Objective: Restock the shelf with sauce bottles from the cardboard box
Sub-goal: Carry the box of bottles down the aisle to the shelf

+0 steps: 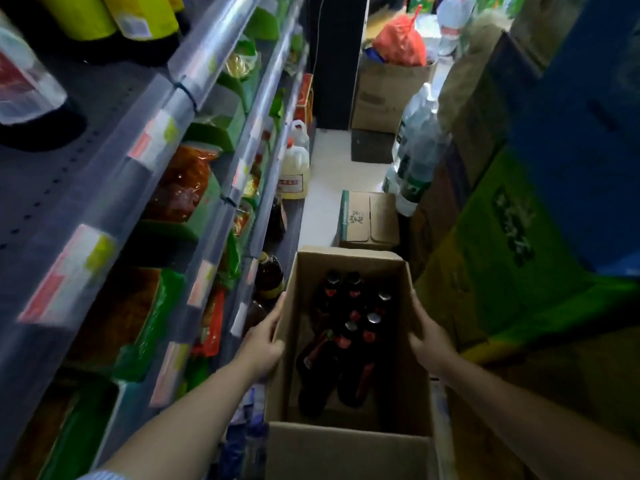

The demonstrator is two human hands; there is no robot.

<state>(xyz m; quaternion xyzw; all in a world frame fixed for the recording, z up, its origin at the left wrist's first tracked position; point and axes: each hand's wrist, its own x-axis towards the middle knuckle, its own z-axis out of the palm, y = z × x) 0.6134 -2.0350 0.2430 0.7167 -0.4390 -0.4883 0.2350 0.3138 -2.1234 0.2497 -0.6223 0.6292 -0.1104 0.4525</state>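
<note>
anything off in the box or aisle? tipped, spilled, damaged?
No spill or damage shows. In the open cardboard box, the nearest sauce bottles lie tilted, while the far ones stand upright. The left hand and right hand grip opposite box walls. The aisle floor is crowded with cartons.

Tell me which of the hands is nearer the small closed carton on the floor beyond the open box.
Right. The right hand grips the open box's right wall, on the carton's side; the left hand holds the left wall, by the shelf.
</note>
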